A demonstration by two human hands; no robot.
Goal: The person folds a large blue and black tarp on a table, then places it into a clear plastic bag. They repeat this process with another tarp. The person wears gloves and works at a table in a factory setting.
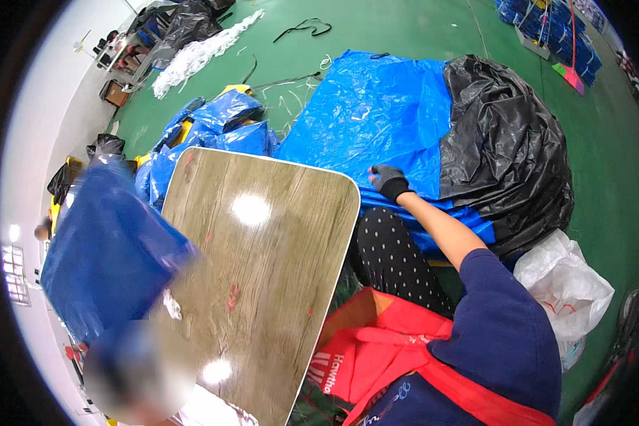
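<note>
My right hand (389, 182), in a dark grey fingerless glove, is over the near edge of a large blue plastic sheet (376, 106). Its fingers look curled together; whether they pinch the sheet or anything else is hidden. My left hand does not show. Just left of the right hand stands a wood-grain tabletop (263, 234) with a pale rim and rounded corners. Over its left side hangs a flat blue packet in clear film (113, 255), its right corner blurred. What holds this packet cannot be made out.
Black plastic sheeting (504, 149) bulges beside the blue sheet. Several blue wrapped packets (227, 113) lie heaped beyond the table. Another person (138, 373) is close at the lower left. A white sack (564, 284) lies at right; black straps (305, 28) lie on the green floor.
</note>
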